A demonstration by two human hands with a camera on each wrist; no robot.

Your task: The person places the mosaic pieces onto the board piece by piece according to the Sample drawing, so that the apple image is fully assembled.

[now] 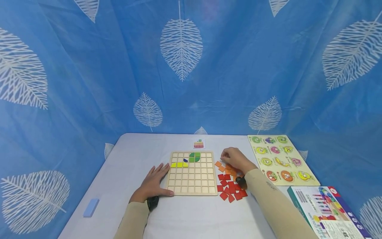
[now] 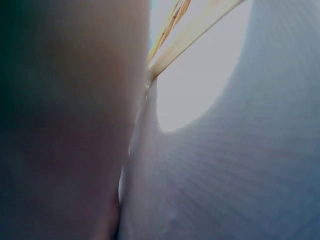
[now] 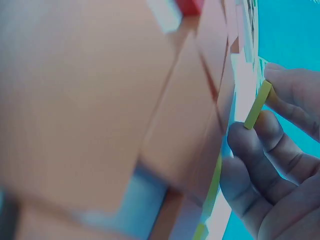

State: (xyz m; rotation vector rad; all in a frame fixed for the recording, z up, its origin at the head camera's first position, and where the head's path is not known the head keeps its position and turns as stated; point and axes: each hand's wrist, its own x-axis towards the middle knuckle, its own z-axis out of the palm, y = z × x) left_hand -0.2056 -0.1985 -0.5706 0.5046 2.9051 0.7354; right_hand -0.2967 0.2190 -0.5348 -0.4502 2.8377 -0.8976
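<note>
Blue leaf-print backdrop cloth (image 1: pixel 89 83) behind white table (image 1: pixel 125 156)

The white counter (image 1: pixel 185 212) carries a wooden grid board (image 1: pixel 192 181) at its middle, with a small pattern card (image 1: pixel 198 143) toward the far edge. Loose red and orange tiles (image 1: pixel 229 189) lie just right of the board. A fruit peg puzzle (image 1: pixel 279 159) fills the far right corner, a printed box (image 1: pixel 323 209) the near right corner, and a blue block (image 1: pixel 91 207) sits by the left edge.

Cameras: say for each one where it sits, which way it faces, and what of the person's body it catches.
Head: forward and down at the table; both hands, sleeves.
Left wrist: beside the left hand, along the grid board.
Right wrist: over orange tiles; right hand pinches a yellow tile.
Shared: the board.
</note>
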